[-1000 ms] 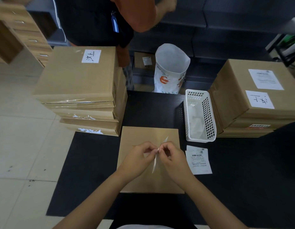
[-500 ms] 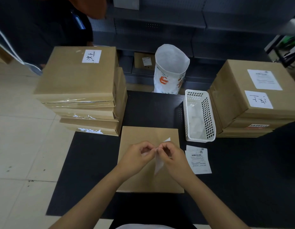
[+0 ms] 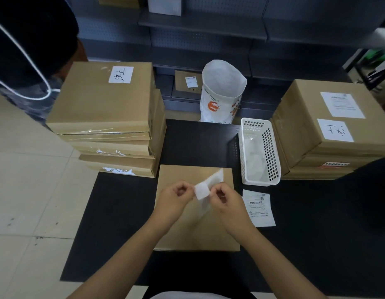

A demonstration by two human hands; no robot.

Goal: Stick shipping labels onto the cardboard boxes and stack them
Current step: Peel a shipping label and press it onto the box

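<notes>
Peeling a white rectangular shipping label (image 3: 202, 190) from its translucent backing, pinched between left hand (image 3: 173, 198) and right hand (image 3: 227, 200) directly over the flat brown cardboard box (image 3: 187, 229) on the black desk (image 3: 316, 234), presumably for sticking straight down.

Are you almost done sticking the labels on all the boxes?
Partway. Done: the right stack has a printed label on top. In hand: the left hand and right hand pinch a label, peeling it from its backing above the flat box, which is still bare. Left: stick it on, use the label on the table, and the left stack shows no shipping label on top.
</notes>
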